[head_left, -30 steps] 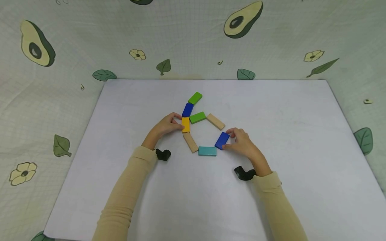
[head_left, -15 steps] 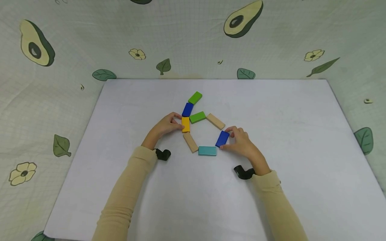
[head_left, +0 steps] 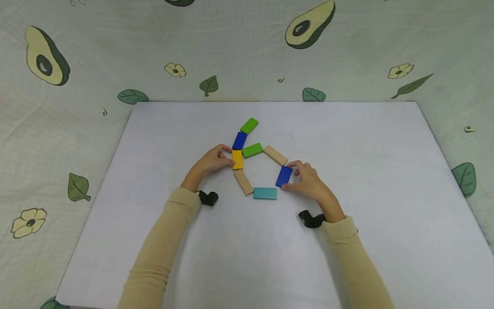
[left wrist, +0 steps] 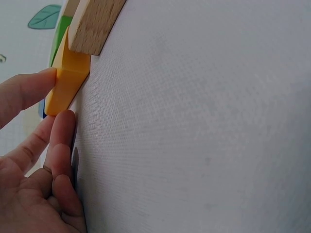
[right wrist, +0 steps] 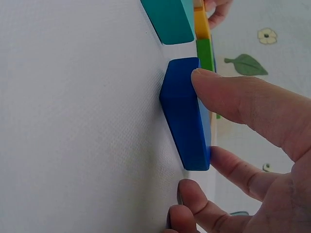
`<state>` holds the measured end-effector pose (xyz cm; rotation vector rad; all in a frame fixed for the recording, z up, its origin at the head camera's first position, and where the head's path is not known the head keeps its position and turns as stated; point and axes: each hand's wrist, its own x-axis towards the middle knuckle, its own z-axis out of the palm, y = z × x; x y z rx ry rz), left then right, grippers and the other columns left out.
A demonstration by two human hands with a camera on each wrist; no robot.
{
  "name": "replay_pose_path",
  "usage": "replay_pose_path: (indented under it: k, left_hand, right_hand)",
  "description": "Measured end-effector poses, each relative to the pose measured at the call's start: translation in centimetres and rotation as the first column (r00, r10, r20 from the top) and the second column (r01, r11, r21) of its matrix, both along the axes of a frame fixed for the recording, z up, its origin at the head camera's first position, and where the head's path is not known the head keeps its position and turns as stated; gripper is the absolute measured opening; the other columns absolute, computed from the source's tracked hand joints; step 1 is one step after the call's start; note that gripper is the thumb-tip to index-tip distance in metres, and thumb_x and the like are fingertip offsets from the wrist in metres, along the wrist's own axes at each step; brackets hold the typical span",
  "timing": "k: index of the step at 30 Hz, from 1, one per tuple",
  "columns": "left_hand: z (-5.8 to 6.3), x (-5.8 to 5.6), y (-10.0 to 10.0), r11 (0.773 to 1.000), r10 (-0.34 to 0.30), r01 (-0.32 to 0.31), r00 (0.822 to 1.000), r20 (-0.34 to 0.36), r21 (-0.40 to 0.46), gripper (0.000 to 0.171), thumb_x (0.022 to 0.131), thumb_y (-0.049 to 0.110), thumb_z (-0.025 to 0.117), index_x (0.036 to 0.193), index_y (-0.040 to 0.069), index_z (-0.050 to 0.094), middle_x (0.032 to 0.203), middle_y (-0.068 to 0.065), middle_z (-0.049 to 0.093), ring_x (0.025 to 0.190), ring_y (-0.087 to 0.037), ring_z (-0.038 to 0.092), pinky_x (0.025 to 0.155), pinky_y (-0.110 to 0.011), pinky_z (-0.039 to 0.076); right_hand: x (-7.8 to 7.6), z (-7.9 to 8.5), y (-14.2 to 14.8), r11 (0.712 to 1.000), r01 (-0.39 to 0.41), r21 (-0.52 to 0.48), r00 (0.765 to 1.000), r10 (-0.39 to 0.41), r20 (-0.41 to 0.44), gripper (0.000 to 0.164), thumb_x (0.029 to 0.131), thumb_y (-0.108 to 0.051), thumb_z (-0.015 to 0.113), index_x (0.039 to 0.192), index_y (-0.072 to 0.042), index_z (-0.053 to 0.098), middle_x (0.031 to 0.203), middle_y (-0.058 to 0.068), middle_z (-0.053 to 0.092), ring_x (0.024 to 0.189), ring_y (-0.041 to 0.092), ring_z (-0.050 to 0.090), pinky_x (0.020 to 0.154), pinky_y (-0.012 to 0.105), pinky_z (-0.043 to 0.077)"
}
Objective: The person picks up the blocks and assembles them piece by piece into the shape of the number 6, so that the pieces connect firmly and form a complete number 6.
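Between thumb and fingers my right hand (head_left: 308, 182) pinches a blue block (head_left: 284, 176) by its two ends. One end of it is beside a plain wooden block (head_left: 275, 155); in the right wrist view a gap parts it from the teal block (right wrist: 171, 19). My left hand (head_left: 212, 160) holds a yellow block (head_left: 237, 159), thumb on its near part and a finger at its far end, as the left wrist view (left wrist: 68, 80) shows. A second wooden block (head_left: 243, 183), a green block (head_left: 252, 150) and another blue block (head_left: 239, 140) lie about the yellow one.
Another green block (head_left: 249, 125) ends the line at the far side. All blocks lie flat on a white tabletop (head_left: 239, 257). Behind it hangs a cloth (head_left: 247, 51) with avocado and leaf prints. Black wrist cameras (head_left: 208, 198) sit on both wrists.
My right hand has slid the blue block slightly away from me, up to the wooden block's end, and turned it a little. A gap to the teal block has appeared. The left hand stays put.
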<state>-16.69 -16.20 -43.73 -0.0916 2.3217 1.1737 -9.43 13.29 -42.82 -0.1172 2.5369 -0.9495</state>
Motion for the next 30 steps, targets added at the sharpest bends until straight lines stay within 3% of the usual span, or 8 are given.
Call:
replay_pose_path:
  k: [17,30]
  left_hand:
    - [-0.03,-0.01,0.01,1.000,-0.002,0.002,1.000,-0.003,-0.001,0.047,0.083,0.024,0.068,0.125,0.014,0.048,0.087,-0.005,0.048,0.081,-0.019,0.045,0.072,-0.027,0.035]
    - [0.15,0.05,0.00,1.000,0.009,-0.009,1.000,0.007,0.009,0.047,0.083,0.024,0.068,0.124,0.014,0.049,0.088,-0.005,0.048,0.082,-0.020,0.045,0.073,-0.028,0.035]
  right_hand:
    - [-0.31,-0.13,0.40,1.000,0.000,-0.019,1.000,0.001,0.006,0.065,0.081,-0.023,0.070,0.134,-0.006,0.037,0.109,0.019,0.044,0.091,0.029,0.041,0.073,0.035,0.037]
    - [-0.26,0.05,0.39,1.000,0.012,-0.027,1.000,-0.012,0.014,0.064,0.081,-0.020,0.069,0.134,-0.004,0.036,0.109,0.019,0.044,0.095,0.031,0.043,0.077,0.038,0.039]
